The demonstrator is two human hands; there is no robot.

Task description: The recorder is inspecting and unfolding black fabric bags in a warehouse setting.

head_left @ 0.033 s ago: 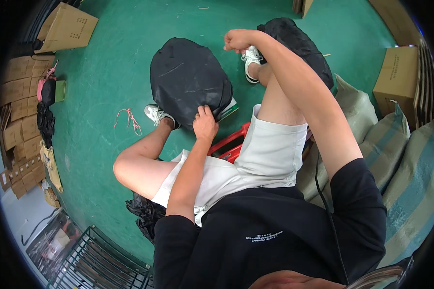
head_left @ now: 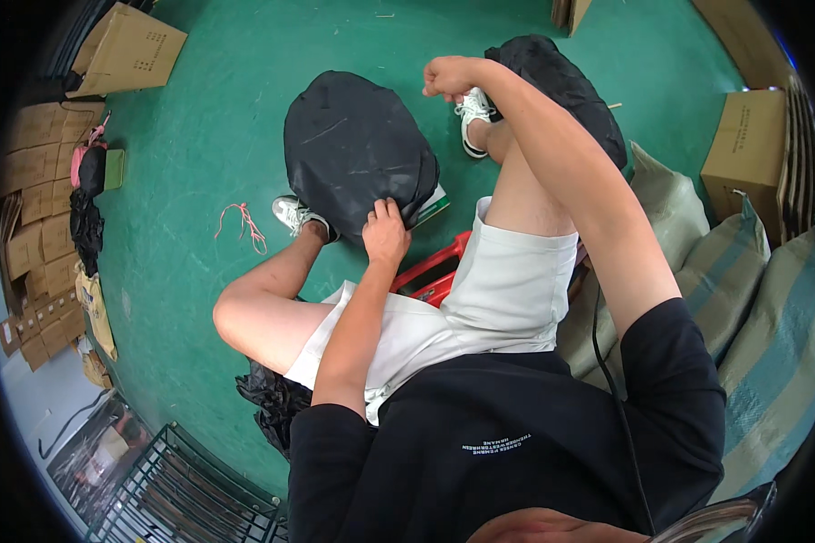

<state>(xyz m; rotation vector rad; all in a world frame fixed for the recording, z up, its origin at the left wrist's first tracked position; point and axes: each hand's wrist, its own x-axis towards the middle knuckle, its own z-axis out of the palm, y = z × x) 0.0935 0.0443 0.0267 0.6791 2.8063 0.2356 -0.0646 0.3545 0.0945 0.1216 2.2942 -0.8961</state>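
A rounded bundle in a black bag [head_left: 353, 145] lies on the floor between my feet. At its near edge, the fingers of my left hand [head_left: 387, 233] are curled onto the black plastic and grip it. A sliver of a white and green box [head_left: 433, 206] shows beside the bag's right side, partly under it. My right hand [head_left: 451, 77] is raised beyond my right shoe, to the right of the bag's far end. Its fingers are curled closed, and what they hold, if anything, cannot be made out. Behind it lies a second black bag [head_left: 561, 90].
A red plastic object [head_left: 435, 276] is between my thighs. Pink string [head_left: 243, 226] lies on the green floor to the left. Striped woven sacks [head_left: 724, 271] and a cardboard box [head_left: 743, 149] stand at the right. Stacked cartons [head_left: 41, 226] line the left; a metal rack [head_left: 186, 489] stands near left.
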